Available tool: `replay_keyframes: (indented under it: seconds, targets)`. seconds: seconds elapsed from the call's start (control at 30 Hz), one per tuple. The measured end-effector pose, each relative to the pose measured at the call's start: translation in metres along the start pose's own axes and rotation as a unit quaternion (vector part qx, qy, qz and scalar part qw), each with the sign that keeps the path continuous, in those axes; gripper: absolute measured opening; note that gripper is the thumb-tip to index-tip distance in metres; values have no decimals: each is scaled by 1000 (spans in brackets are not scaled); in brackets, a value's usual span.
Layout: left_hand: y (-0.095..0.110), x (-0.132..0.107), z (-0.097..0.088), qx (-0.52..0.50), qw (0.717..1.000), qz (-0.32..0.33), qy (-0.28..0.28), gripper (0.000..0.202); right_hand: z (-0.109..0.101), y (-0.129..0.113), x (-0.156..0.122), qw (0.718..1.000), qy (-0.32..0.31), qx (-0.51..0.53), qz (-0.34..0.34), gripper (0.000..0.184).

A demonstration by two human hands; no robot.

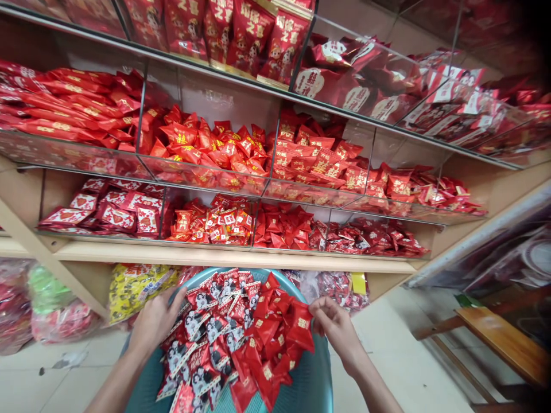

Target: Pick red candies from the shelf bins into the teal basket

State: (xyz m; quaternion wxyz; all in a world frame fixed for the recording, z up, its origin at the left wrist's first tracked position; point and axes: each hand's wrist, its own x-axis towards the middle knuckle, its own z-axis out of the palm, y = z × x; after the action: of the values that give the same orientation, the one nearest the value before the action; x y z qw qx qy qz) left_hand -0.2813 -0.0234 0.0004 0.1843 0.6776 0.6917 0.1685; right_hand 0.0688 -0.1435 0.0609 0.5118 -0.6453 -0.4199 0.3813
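Observation:
A turquoise plastic basket (pixel 323 378) is below me, heaped with small wrapped packets. Red packets with black-and-white figures (pixel 215 330) fill its left side, and plain red packets with gold print (pixel 262 344) lie on the right. At the basket's left rim is my left hand (pixel 155 321), thumb on the inner side and fingers over the edge, their tips partly hidden. My right hand (pixel 338 330) pinches the corner of a red packet (pixel 300 326) at the right of the heap, between thumb and fingers.
Ahead stands a wooden shelf (pixel 232 256) whose clear-walled compartments hold many red packets. Below it are a yellow bag (pixel 140 289), other filled plastic bags (pixel 62 321) and a bag with a yellow label (pixel 340 289). A wooden stool (pixel 503 341) stands on the tiled floor at right.

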Motion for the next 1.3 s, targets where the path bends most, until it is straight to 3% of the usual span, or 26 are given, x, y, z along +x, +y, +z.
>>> replay_keyframes:
  seconds: [0.2, 0.53, 0.67, 0.83, 0.97, 1.07, 1.2, 1.3]
  targets:
    - [2, 2, 2, 11, 1000, 0, 0, 55, -15, 23, -3, 999, 3, -21, 30, 26]
    - [0, 2, 1, 14, 1000, -2, 3, 53, -5, 17, -2, 999, -10, -30, 36, 29]
    - [-1, 2, 2, 11, 1000, -3, 6, 52, 1, 16, -12, 996, -72, -40, 38, 32]
    - [0, 1, 1, 13, 1000, 0, 2, 52, 16, 14, -35, 978, -202, -49, 37, 26]
    - [1, 0, 0, 10, 1000, 6, 6, 53, 41, 9, -51, 950, -253, -179, -38, 17]
    - [2, 0, 0, 12, 1000, 9, 10, 54, 67, 1, -54, 906, -246, -332, -96, 12]
    - [3, -1, -1, 15, 1000, 10, 13, 54, 103, -11, -47, 831, -229, -502, -72, 19]
    - [3, -3, -3, 19, 1000, 11, 11, 54, 121, -17, -44, 807, -224, -544, -53, 30]
